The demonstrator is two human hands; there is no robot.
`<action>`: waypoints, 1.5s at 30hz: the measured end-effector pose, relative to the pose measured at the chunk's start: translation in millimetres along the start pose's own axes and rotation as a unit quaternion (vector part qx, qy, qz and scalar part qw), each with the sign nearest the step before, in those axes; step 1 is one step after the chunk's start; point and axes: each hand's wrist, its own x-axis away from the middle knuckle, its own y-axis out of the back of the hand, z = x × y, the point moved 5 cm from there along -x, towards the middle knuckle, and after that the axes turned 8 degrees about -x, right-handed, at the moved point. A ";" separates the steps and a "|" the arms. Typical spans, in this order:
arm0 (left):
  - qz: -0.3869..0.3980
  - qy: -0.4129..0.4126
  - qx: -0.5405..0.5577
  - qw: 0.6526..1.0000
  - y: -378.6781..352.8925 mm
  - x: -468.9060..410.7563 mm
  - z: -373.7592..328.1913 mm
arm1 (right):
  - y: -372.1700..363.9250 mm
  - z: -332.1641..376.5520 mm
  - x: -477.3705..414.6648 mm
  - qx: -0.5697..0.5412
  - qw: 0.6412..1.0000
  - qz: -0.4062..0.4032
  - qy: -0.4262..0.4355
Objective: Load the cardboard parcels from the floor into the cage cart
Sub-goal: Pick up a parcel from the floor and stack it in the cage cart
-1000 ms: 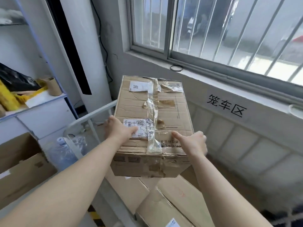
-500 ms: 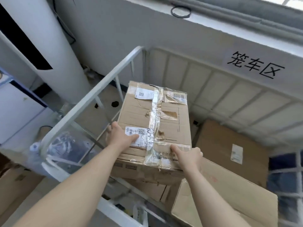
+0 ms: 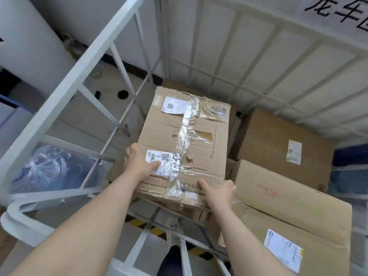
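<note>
Held low inside the cage cart point(image 3: 79, 76), toward its left side: a taped parcel point(image 3: 199, 144), above cardboard already lying there. Impossible to tell whether set down yet or hanging free.

Gripped at the near end only. Clamped by the left hand point(image 3: 139, 162) at the left edge, with the thumb flat across the shipping label and the other fingers curled down the side, mostly hidden. Clamped by the right hand point(image 3: 218, 193) at the near right corner, with the thumb on top and the remaining fingers out of sight round the edge.

Probable trouble from here:

- Trapping the right fingers against the large parcel point(image 3: 288, 206) just beside on the right, if lowered with them round that corner.
- Scraping the left knuckles on the slanted bars close at the left.
- Tipping far end first, with no support out there, then landing crooked on the uneven layer beneath.
- Sliding into the dark gap before the far right parcel point(image 3: 274, 140).
- Losing purchase on the peeling tape and dented top, both looking weak under thumb pressure.
</note>
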 end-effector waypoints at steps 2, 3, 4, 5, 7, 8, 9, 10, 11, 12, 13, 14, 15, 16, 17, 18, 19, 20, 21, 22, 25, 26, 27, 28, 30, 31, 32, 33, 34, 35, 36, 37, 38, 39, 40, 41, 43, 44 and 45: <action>0.003 0.003 -0.047 0.999 -7.8 -3.3 4.7 | -10.6 -10.1 -1.5 0.014 0.999 0.028 -0.026; 0.011 0.009 -0.075 0.997 -11.9 -3.5 8.3 | -15.9 -15.2 -2.2 0.030 0.997 0.051 -0.044; 0.026 0.019 -0.100 0.995 -15.9 -1.8 12.7 | -20.0 -19.4 -1.8 0.050 0.994 0.078 -0.062; 0.043 0.031 -0.119 0.992 -19.2 1.3 16.6 | -21.8 -22.0 -0.2 0.069 0.990 0.101 -0.077; 0.070 0.044 -0.155 0.984 -22.7 9.8 19.4 | -19.7 -20.7 4.3 0.095 0.986 0.117 -0.071; 0.071 0.033 -0.180 0.981 -21.6 14.4 15.3 | -15.5 -15.2 6.7 0.101 0.987 0.113 -0.050; 0.060 0.010 -0.204 0.977 -18.9 19.7 6.4 | -9.0 -7.3 9.0 0.104 0.989 0.104 -0.022; 0.042 -0.022 -0.222 0.974 -15.2 26.2 -6.7 | -0.2 1.7 11.5 0.104 0.990 0.092 0.012; 0.024 -0.056 -0.231 0.971 -11.1 34.8 -23.3 | 10.8 11.9 15.6 0.104 0.990 0.081 0.047; 0.011 -0.090 -0.234 0.968 -7.5 45.2 -42.2 | 23.3 21.4 19.5 0.109 0.988 0.069 0.081; 0.000 -0.123 -0.234 0.964 -4.7 57.1 -61.7 | 37.4 30.4 24.2 0.119 0.985 0.057 0.113; -0.009 -0.155 -0.235 0.959 -2.5 70.5 -81.3 | 53.0 37.7 29.0 0.129 0.981 0.042 0.138; -0.016 -0.184 -0.237 0.954 -0.8 84.9 -100.1 | 68.7 42.9 33.5 0.135 0.978 0.028 0.156; -0.022 -0.210 -0.239 0.948 0.1 99.4 -117.1 | 85.1 47.2 38.4 0.137 0.975 0.012 0.173; -0.029 -0.232 -0.243 0.941 1.1 114.3 -132.9 | 101.8 50.1 44.6 0.137 0.973 -0.002 0.185; -0.038 -0.253 -0.250 0.934 2.2 129.4 -147.5 | 119.3 51.5 51.1 0.134 0.972 -0.017 0.193; -0.049 -0.273 -0.257 0.926 3.1 144.8 -161.4 | 137.2 51.1 57.5 0.130 0.971 -0.031 0.200; -0.058 -0.290 -0.264 0.918 4.0 160.7 -174.5 | 155.5 48.8 63.4 0.127 0.969 -0.046 0.206; -0.065 -0.305 -0.271 0.911 4.5 177.1 -187.1 | 174.7 45.2 69.3 0.125 0.967 -0.062 0.211; -0.070 -0.319 -0.276 0.904 4.6 194.1 -199.1 | 194.5 39.5 75.2 0.126 0.965 -0.079 0.215; -0.090 -0.362 -0.291 0.881 -2.5 248.3 -234.9 | 258.8 13.2 94.4 0.124 0.958 -0.138 0.216; -0.096 -0.377 -0.297 0.872 -8.0 267.8 -246.6 | 281.1 1.2 101.9 0.119 0.956 -0.158 0.215; -0.101 -0.394 -0.300 0.863 -14.8 288.3 -258.0 | 303.8 -12.4 110.2 0.114 0.954 -0.178 0.212; -0.105 -0.413 -0.301 0.853 -23.1 310.0 -269.2 | 326.3 -28.1 118.8 0.109 0.952 -0.197 0.208; -0.111 -0.457 -0.303 0.829 -44.0 357.2 -289.7 | 370.1 -64.6 136.7 0.096 0.947 -0.234 0.199; -0.114 -0.480 -0.305 0.814 -56.8 382.6 -299.2 | 391.4 -85.6 145.9 0.088 0.944 -0.253 0.192; -0.115 -0.503 -0.306 0.800 -70.1 407.9 -307.7 | 411.2 -107.8 154.6 0.079 0.942 -0.269 0.184; -0.114 -0.524 -0.305 0.787 -84.0 433.9 -315.8 | 429.7 -131.4 163.6 0.068 0.940 -0.283 0.175; -0.112 -0.544 -0.303 0.774 -99.1 460.3 -323.5 | 447.4 -156.4 173.0 0.058 0.940 -0.295 0.165; -0.107 -0.564 -0.302 0.761 -115.3 486.8 -330.3 | 463.6 -182.3 182.9 0.047 0.939 -0.305 0.154; -0.100 -0.584 -0.300 0.747 -132.3 513.9 -336.0 | 478.4 -208.9 192.9 0.036 0.937 -0.316 0.142; -0.091 -0.605 -0.299 0.733 -150.8 541.8 -341.1 | 492.8 -236.3 203.5 0.026 0.935 -0.329 0.130; -0.082 -0.625 -0.297 0.717 -170.0 569.6 -345.4 | 506.3 -263.7 214.6 0.021 0.931 -0.345 0.118; -0.072 -0.645 -0.295 0.701 -189.2 597.3 -348.8 | 518.7 -290.9 225.3 0.020 0.927 -0.360 0.101; -0.064 -0.666 -0.293 0.683 -208.9 624.7 -351.4 | 530.6 -318.4 235.8 0.017 0.923 -0.374 0.082; -0.055 -0.686 -0.294 0.663 -228.9 651.7 -353.0 | 541.8 -346.3 246.2 0.013 0.919 -0.389 0.060; -0.031 -0.718 -0.301 0.627 -267.0 704.0 -353.2 | 562.5 -401.3 268.0 0.006 0.908 -0.418 0.014; -0.018 -0.732 -0.305 0.609 -284.6 728.7 -352.2 | 571.3 -428.5 279.0 -0.001 0.903 -0.430 -0.011; -0.004 -0.745 -0.310 0.591 -300.9 752.6 -350.4 | 578.5 -454.9 289.9 -0.009 0.896 -0.442 -0.036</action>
